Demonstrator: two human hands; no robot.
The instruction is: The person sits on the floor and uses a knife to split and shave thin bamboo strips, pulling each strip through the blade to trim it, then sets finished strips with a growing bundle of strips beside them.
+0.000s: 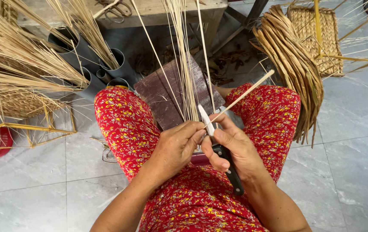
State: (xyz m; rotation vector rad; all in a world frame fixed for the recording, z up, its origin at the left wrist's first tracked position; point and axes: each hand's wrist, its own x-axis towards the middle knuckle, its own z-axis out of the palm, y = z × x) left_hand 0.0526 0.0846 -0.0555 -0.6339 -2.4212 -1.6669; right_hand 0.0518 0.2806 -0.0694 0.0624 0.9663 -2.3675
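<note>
The right hand point(231, 148) grasps a knife point(218, 144), blade up against a thin stick point(244, 94). The stick slants up to the right; the left hand point(177, 146) pinches its near end above the lap.

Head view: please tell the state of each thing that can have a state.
Knife: held in right hand, blade up.
Thin stick: pinched by left hand, against the blade.
Grey tubes: upright, filled with straw.
Scissors: lying on bench.

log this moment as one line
left hand: pinches stick | right hand: grips knife, blade on stick | reeds on board ahead
</note>
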